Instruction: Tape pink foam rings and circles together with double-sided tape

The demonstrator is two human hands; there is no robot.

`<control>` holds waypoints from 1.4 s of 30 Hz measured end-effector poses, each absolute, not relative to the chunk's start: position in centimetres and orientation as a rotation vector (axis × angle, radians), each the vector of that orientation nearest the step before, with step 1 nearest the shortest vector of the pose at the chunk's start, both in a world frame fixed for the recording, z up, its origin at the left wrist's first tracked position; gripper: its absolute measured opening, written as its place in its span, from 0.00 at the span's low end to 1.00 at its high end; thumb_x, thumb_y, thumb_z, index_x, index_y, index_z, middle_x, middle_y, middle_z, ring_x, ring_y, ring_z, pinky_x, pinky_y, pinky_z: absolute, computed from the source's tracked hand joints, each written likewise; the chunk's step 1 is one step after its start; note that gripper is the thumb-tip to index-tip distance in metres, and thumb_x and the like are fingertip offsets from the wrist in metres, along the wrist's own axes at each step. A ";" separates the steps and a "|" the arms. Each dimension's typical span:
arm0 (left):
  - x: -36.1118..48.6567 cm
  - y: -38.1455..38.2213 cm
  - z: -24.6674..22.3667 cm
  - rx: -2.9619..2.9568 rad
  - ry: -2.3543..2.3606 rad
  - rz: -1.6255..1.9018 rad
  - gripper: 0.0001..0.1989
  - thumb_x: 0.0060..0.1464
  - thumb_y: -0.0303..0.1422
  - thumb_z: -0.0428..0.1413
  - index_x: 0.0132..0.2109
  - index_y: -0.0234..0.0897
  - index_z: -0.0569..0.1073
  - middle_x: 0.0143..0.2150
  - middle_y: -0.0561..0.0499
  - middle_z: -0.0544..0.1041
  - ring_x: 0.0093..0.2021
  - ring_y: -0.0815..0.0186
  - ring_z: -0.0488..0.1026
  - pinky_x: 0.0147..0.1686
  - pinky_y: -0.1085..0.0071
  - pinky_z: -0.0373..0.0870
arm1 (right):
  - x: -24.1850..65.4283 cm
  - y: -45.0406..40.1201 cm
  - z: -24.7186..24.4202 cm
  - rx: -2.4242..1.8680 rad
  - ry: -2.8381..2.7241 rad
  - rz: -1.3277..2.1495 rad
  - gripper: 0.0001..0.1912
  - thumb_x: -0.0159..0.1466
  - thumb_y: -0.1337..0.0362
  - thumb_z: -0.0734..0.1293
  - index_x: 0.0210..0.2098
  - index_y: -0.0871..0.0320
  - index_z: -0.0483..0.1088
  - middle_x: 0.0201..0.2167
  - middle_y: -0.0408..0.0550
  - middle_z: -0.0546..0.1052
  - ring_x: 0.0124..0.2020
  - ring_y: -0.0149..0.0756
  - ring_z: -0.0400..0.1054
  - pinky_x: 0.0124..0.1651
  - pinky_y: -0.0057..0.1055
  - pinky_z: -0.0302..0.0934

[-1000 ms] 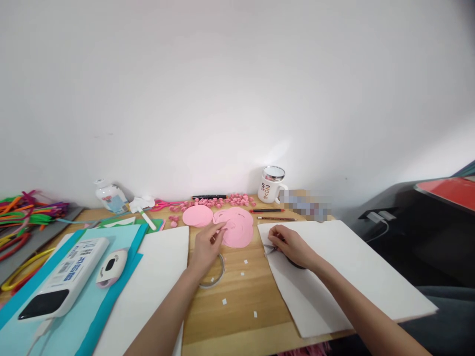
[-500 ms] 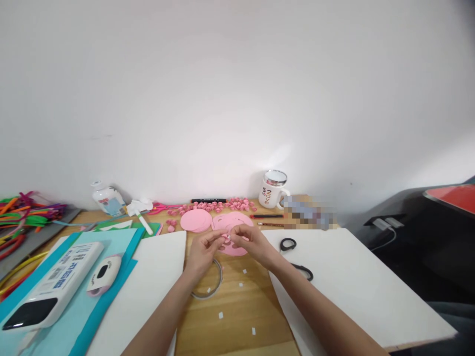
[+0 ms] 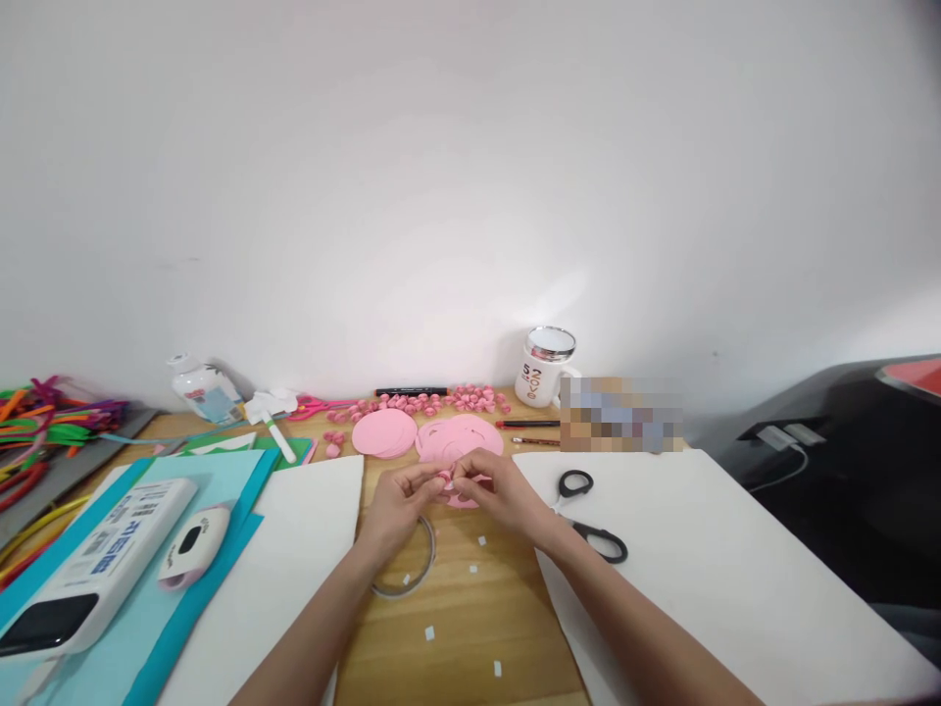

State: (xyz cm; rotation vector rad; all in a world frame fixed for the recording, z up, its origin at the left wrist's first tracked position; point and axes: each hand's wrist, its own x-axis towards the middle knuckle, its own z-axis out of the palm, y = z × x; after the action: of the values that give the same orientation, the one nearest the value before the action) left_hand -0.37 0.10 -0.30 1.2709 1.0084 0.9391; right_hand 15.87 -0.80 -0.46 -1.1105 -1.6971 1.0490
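Between my fingertips is a small pink rolled-paper rosette with a bit of white at its edge. My left hand pinches it from one side, and my right hand closes on it from the other. Just beyond them lie cut pink paper pieces, partly covered by my fingers, and a stack of pink paper circles. Many finished-looking pink rosettes are heaped along the back. A tape roll lies under my left wrist, and small white squares dot the wood.
Black-handled scissors rest on white paper right of my right forearm. A white mug stands by the wall. To the left are a white device, a small oval gadget, a bottle and coloured pipe cleaners.
The view has shifted slightly, and more of the scissors shows. My hands stay together at the pink rosette, with the right fingers more curled around it.
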 end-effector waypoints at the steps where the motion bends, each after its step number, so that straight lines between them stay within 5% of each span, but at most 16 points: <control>1: -0.3 0.1 -0.3 1.264 0.997 0.938 0.13 0.43 0.34 0.59 0.38 0.33 0.76 0.32 0.47 0.80 0.32 0.62 0.76 0.38 0.65 0.71 | 15.8 -0.8 -0.5 -1.117 -1.695 1.050 0.06 0.57 0.65 0.61 0.25 0.58 0.65 0.26 0.43 0.69 0.29 0.30 0.64 0.33 0.28 0.63; 13: 0.0 -0.1 -0.7 1.372 1.047 0.928 0.14 0.46 0.33 0.57 0.40 0.33 0.76 0.36 0.45 0.79 0.34 0.60 0.76 0.37 0.65 0.72 | 15.5 -1.0 -1.4 -1.139 -1.674 0.831 0.04 0.54 0.68 0.63 0.23 0.58 0.66 0.26 0.45 0.70 0.27 0.30 0.66 0.30 0.27 0.65; 27: 0.1 -0.6 -0.5 1.776 1.203 1.044 0.10 0.49 0.31 0.54 0.38 0.39 0.78 0.39 0.49 0.79 0.40 0.61 0.74 0.43 0.67 0.69 | 15.8 -0.7 -1.4 -1.155 -1.118 1.343 0.17 0.41 0.59 0.73 0.26 0.60 0.65 0.21 0.45 0.74 0.21 0.31 0.68 0.27 0.30 0.64; 42: 0.1 -0.2 -0.5 1.506 1.151 1.077 0.11 0.44 0.31 0.57 0.38 0.35 0.77 0.37 0.47 0.79 0.36 0.61 0.75 0.38 0.69 0.71 | 15.5 -0.9 -0.9 -0.971 -1.118 1.430 0.14 0.45 0.59 0.72 0.26 0.61 0.67 0.21 0.42 0.72 0.22 0.27 0.66 0.30 0.28 0.63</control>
State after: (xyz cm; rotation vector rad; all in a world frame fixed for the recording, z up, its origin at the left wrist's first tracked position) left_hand 0.12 -0.18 -0.45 1.5059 1.1507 1.0765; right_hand 15.54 -0.89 -0.91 -0.9710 -1.1176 1.4296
